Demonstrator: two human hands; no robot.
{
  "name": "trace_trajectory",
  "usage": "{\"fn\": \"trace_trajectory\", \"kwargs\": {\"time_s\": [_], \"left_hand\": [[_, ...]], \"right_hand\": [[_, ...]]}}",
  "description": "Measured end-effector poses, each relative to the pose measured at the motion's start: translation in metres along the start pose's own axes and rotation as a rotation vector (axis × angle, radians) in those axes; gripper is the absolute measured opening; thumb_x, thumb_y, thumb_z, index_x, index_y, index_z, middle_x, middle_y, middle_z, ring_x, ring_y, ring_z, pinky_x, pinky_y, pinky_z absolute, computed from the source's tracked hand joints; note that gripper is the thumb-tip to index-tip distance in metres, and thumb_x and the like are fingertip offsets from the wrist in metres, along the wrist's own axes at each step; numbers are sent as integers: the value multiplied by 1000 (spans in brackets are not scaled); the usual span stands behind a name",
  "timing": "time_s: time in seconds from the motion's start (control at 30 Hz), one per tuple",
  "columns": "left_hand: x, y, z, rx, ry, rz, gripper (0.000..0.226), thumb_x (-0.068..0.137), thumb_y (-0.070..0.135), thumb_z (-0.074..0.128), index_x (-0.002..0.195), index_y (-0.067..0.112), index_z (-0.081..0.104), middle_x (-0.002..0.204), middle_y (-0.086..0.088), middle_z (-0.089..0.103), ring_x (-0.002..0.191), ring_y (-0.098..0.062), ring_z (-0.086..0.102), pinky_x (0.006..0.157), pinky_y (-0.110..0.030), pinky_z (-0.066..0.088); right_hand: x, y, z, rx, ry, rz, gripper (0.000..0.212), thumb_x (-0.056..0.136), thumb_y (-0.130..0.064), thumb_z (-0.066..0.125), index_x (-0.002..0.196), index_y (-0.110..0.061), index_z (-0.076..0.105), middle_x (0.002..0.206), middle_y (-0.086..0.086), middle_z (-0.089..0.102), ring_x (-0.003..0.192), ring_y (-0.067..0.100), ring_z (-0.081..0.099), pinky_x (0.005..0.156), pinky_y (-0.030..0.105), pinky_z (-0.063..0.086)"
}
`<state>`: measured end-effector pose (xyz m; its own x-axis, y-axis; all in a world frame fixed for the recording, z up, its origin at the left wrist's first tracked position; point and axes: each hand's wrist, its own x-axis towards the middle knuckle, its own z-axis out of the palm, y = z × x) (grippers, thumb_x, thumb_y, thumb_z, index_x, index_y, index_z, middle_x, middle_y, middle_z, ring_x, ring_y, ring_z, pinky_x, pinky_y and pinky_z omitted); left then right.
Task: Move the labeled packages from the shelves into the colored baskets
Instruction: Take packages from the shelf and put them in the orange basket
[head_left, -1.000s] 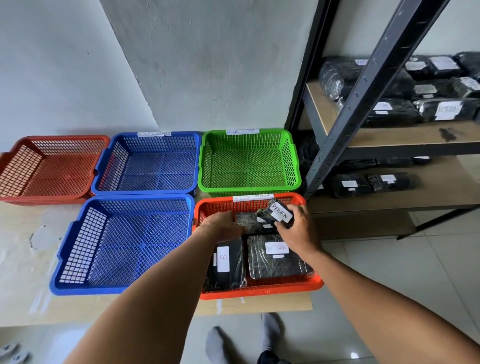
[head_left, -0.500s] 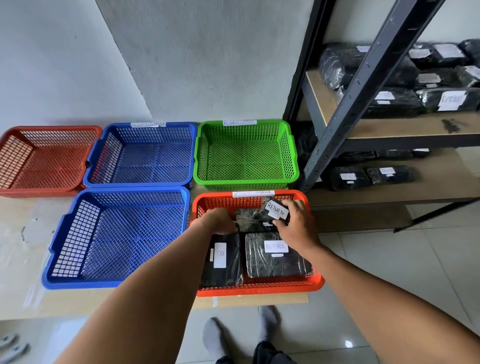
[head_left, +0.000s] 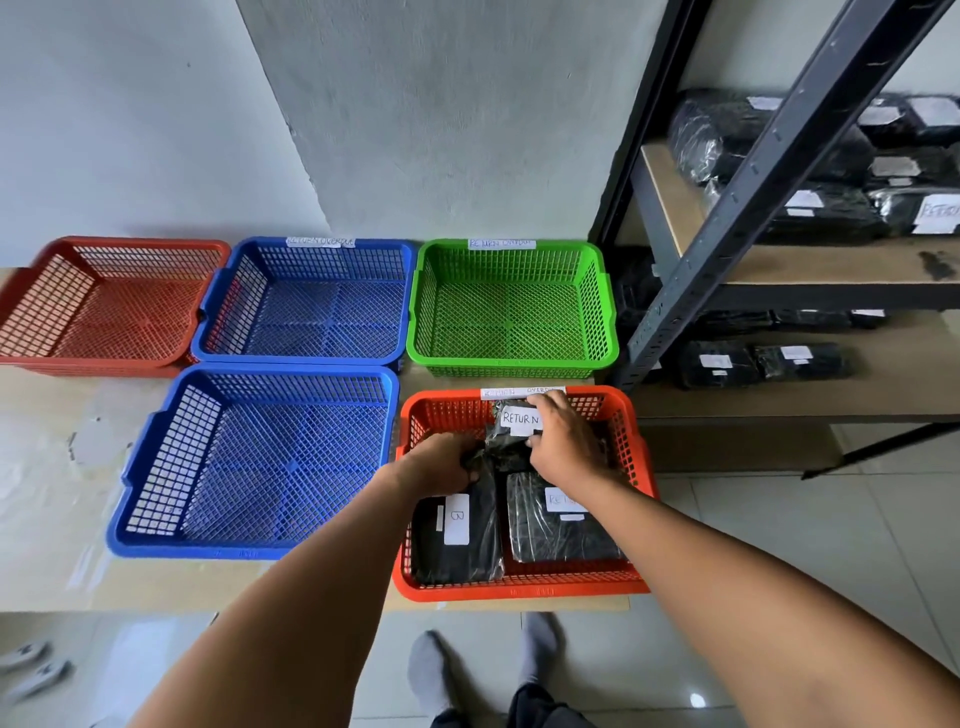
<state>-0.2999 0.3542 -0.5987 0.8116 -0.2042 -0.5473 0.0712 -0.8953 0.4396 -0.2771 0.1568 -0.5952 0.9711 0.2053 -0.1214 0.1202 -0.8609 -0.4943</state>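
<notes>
Both hands are inside the near red basket (head_left: 636, 467) on the table's right. My right hand (head_left: 563, 447) pinches a black package with a white RETURN label (head_left: 511, 434) at the basket's far end. My left hand (head_left: 441, 465) grips the lower left part of the same package. Two more black packages lie flat in the basket: one labelled B (head_left: 457, 535) on the left, one with a RETURN label (head_left: 561, 525) on the right, partly under my right forearm. More labelled black packages (head_left: 831, 208) sit on the shelves at right.
A near blue basket (head_left: 156, 467), a far blue basket (head_left: 218, 312), a green basket (head_left: 605, 312) and a far red basket (head_left: 31, 291) stand beside it, holding nothing. The black shelf post (head_left: 737, 208) slants just right of the green basket. My socked feet are below the table edge.
The RETURN package has gone lower and further back in the red basket, its label now facing up. Both hands stay on it.
</notes>
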Motion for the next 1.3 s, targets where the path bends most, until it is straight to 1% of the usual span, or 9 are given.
{"fn": "trace_trajectory", "kwargs": {"time_s": [0.1,0.2,0.27,0.37,0.5,0.6,0.93,1.13,1.3], "left_hand": [[0,1,6,106,21,-36,46,94,32,60,139,24,55,145,-7,53,140,-34,40,119,-44,28],[-3,1,10,157,19,-45,59,97,37,58,151,21,39,158,-9,36,151,-38,18,124,-50,9],[-6,0,7,115,38,-47,61,95,38,63,148,15,43,151,-11,45,145,-36,33,120,-45,27],[-11,0,-3,173,70,-28,35,92,37,67,120,17,67,127,-7,64,115,-26,59,102,-38,48],[-17,-3,-13,514,192,18,45,83,58,69,110,22,72,124,-1,66,124,-26,51,114,-45,29],[-23,-9,-7,527,224,4,53,79,64,69,115,25,71,126,5,65,128,-24,47,115,-43,22],[-46,-35,-11,381,571,-27,91,53,72,80,120,14,58,120,-5,54,116,-28,47,98,-41,41],[-49,-54,-11,368,590,-21,56,68,52,82,111,20,66,121,-5,51,111,-28,46,91,-41,47],[-43,-52,-1,230,604,-13,42,70,33,81,104,12,68,118,-12,53,109,-36,44,87,-48,51]], "right_hand": [[0,-5,7,-3,-7,-3,62,81,6,65,140,-9,52,137,0,50,118,20,55,92,17,36],[0,-10,9,14,4,21,62,81,5,68,139,-9,53,137,1,50,118,20,55,94,18,38],[-1,-11,9,38,8,43,60,81,5,68,138,-8,53,136,2,50,119,22,55,94,20,39],[-1,-12,6,41,18,71,61,81,6,69,138,-8,52,135,2,50,117,21,56,89,18,38],[-4,-18,6,40,18,65,61,81,0,74,138,-10,53,134,-1,51,115,18,57,87,15,38],[-5,-27,10,60,-4,44,60,83,-2,73,138,-11,53,134,-2,51,116,17,56,87,15,37],[3,-60,27,79,-101,-38,61,85,0,70,141,-10,51,139,-1,50,121,20,54,103,25,43],[3,-74,41,66,-70,-39,65,81,5,68,142,-12,51,139,-2,49,115,23,58,95,37,54],[4,-87,46,2,-55,-68,69,83,18,51,145,-11,46,139,7,46,113,25,57,90,31,53]]}}
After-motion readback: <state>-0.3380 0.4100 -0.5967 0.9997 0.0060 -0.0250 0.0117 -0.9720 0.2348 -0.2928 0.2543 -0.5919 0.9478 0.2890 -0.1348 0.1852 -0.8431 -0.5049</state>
